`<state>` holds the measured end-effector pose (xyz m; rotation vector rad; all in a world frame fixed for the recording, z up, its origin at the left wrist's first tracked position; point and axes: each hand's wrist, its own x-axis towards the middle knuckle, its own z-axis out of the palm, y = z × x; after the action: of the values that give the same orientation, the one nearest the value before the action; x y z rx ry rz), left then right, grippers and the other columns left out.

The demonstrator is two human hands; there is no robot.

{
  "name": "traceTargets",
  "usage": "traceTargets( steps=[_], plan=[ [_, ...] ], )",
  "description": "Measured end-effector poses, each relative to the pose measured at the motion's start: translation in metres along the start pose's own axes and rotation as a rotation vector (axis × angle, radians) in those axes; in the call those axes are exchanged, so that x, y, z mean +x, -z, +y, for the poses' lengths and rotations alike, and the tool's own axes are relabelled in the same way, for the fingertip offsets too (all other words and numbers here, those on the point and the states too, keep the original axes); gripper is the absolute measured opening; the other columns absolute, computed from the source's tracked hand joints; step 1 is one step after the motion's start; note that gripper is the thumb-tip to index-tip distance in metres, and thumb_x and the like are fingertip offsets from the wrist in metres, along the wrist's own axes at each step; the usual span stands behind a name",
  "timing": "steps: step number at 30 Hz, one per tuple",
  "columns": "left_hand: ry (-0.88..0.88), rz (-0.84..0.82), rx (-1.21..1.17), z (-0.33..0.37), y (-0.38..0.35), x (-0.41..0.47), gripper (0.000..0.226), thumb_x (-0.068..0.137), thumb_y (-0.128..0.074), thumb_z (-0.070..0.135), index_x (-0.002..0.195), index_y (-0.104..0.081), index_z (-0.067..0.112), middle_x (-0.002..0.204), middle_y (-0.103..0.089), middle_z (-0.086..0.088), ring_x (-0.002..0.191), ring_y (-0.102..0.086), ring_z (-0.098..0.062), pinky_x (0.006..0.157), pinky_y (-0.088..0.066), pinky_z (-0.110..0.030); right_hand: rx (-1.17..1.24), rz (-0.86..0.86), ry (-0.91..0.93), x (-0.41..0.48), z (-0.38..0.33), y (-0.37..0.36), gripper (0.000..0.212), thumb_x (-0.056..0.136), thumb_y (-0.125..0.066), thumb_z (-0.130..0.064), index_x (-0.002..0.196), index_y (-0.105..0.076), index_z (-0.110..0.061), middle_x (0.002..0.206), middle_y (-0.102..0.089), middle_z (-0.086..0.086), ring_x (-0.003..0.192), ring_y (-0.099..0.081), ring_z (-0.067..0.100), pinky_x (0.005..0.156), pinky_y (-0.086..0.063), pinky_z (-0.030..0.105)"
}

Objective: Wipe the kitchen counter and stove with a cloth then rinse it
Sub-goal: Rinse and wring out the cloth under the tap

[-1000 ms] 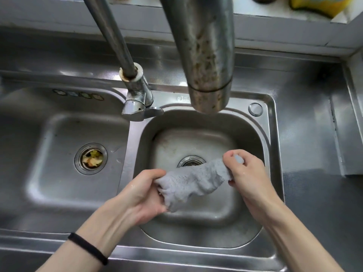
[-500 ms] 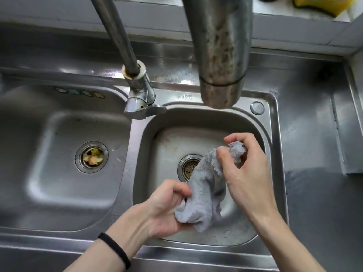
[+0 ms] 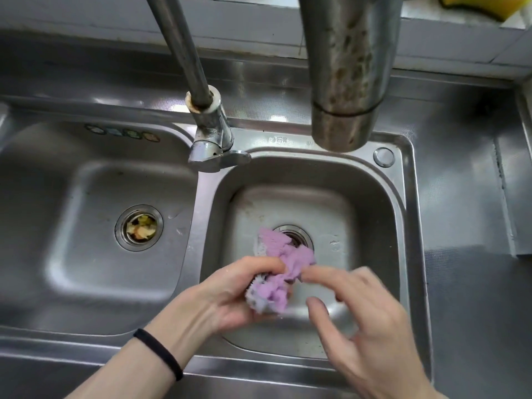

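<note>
A bunched cloth (image 3: pixel 285 266), lilac with a pale grey underside, hangs over the right sink basin (image 3: pixel 400 226), just in front of its drain (image 3: pixel 296 236). My left hand (image 3: pixel 230 295) grips the cloth's lower end with curled fingers. My right hand (image 3: pixel 368 326) is motion-blurred beside it, fingers spread and thumb apart. Its index fingertip lies at the cloth's right edge without closing on it. The tap spout (image 3: pixel 345 82) hangs above the basin, and no water runs from it.
The left basin (image 3: pixel 72 254) has food scraps in its drain (image 3: pixel 139 227). The tap base and lever (image 3: pixel 214 139) stand between the basins. Steel counter (image 3: pixel 475 197) extends to the right. A yellow sponge (image 3: pixel 483 4) lies on the back ledge.
My right hand let go of the cloth's upper end and dropped lower right, opening. The cloth bunched up into my left hand, which rose slightly.
</note>
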<state>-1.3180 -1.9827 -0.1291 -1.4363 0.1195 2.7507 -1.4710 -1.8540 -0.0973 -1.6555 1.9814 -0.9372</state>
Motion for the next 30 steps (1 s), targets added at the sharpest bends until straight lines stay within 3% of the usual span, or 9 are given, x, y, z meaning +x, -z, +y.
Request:
traceTargets(
  steps=[3, 6, 10, 13, 16, 19, 23, 28, 30],
  plan=[
    [0.130, -0.124, 0.125, 0.012, -0.003, -0.016, 0.009, 0.072, -0.072, -0.002, 0.065, -0.074, 0.003, 0.063, -0.056, -0.008, 0.045, -0.055, -0.013, 0.042, -0.049, -0.021, -0.167, -0.172, 0.165, 0.010, 0.014, 0.014, 0.088, 0.076, -0.079, -0.018, 0.157, -0.043, -0.019, 0.164, -0.039, -0.004, 0.145, -0.045, 0.021, 0.113, -0.044, 0.038],
    [0.235, -0.311, 0.272, 0.022, -0.015, -0.026, 0.019, 0.065, -0.079, -0.002, 0.078, -0.067, 0.006, 0.061, -0.056, -0.002, 0.043, -0.051, -0.006, 0.038, -0.044, -0.015, -0.227, -0.322, 0.243, 0.020, 0.012, 0.005, 0.115, 0.073, -0.087, -0.019, 0.165, -0.017, -0.023, 0.173, -0.019, 0.005, 0.158, -0.025, 0.025, 0.121, -0.037, 0.037],
    [0.258, -0.361, 0.678, 0.030, -0.031, -0.029, 0.014, 0.072, -0.071, 0.013, 0.072, -0.057, 0.013, 0.058, -0.055, 0.003, 0.039, -0.044, -0.001, 0.035, -0.036, -0.012, -0.322, -0.125, 0.290, 0.029, 0.002, -0.012, 0.060, 0.089, -0.072, -0.019, 0.146, -0.053, -0.015, 0.140, -0.065, 0.003, 0.107, -0.068, 0.022, 0.073, -0.059, 0.029],
    [0.229, -0.208, 1.086, 0.028, -0.039, -0.026, 0.035, 0.080, -0.068, 0.008, 0.051, -0.054, 0.022, 0.051, -0.050, 0.005, 0.039, -0.045, -0.005, 0.039, -0.035, -0.013, -0.523, -0.118, 0.415, 0.037, 0.004, -0.017, 0.016, 0.080, -0.064, -0.014, 0.092, -0.074, -0.018, 0.076, -0.066, -0.003, 0.058, -0.057, 0.022, 0.040, -0.039, 0.031],
    [0.069, 0.014, 1.537, 0.026, -0.037, -0.016, 0.026, 0.083, -0.065, 0.009, 0.062, -0.055, 0.018, 0.059, -0.056, -0.003, 0.047, -0.051, -0.017, 0.045, -0.042, -0.019, -0.652, -0.280, 0.345, 0.044, 0.003, -0.019, 0.011, 0.077, -0.066, -0.027, 0.069, -0.063, -0.021, 0.056, -0.059, -0.003, 0.044, -0.059, 0.021, 0.038, -0.022, 0.023],
    [-0.200, 0.272, 2.134, 0.026, -0.037, -0.008, 0.010, 0.092, -0.058, 0.026, 0.083, -0.054, 0.022, 0.075, -0.063, -0.007, 0.071, -0.061, -0.031, 0.060, -0.047, -0.034, -0.719, -0.600, 0.081, 0.054, -0.012, -0.022, 0.017, 0.090, -0.066, -0.037, 0.084, -0.060, -0.023, 0.078, -0.070, 0.003, 0.071, -0.072, 0.030, 0.049, -0.021, 0.026],
    [-0.663, 0.373, 2.512, 0.028, -0.031, -0.002, 0.011, 0.092, -0.057, 0.031, 0.097, -0.055, 0.022, 0.086, -0.056, 0.005, 0.080, -0.064, -0.039, 0.051, -0.025, -0.030, -0.320, -0.650, -0.366, 0.060, -0.012, -0.026, 0.038, 0.086, -0.058, -0.037, 0.060, -0.038, -0.017, 0.057, -0.047, 0.004, 0.062, -0.045, 0.029, 0.049, -0.027, 0.032],
    [-0.932, 0.201, 2.576, 0.035, -0.012, 0.004, 0.025, 0.096, -0.049, 0.031, 0.091, -0.025, 0.027, 0.088, -0.066, 0.000, 0.067, -0.058, -0.037, 0.047, -0.014, -0.028, 0.633, -0.779, -0.959, 0.054, -0.026, -0.027, 0.037, 0.078, -0.060, -0.014, 0.045, -0.044, -0.021, 0.044, -0.037, -0.006, 0.037, -0.026, 0.012, 0.039, -0.018, 0.017],
    [-1.089, 0.086, 2.554, 0.037, -0.010, -0.002, 0.011, 0.091, -0.045, 0.025, 0.088, -0.035, 0.023, 0.075, -0.063, 0.001, 0.058, -0.062, -0.031, 0.042, -0.017, -0.023, 0.928, -0.937, -1.105, 0.046, -0.025, -0.029, 0.042, 0.081, -0.055, -0.017, 0.045, -0.034, -0.024, 0.041, -0.030, -0.007, 0.033, -0.020, 0.007, 0.033, -0.013, 0.015]
  ],
)
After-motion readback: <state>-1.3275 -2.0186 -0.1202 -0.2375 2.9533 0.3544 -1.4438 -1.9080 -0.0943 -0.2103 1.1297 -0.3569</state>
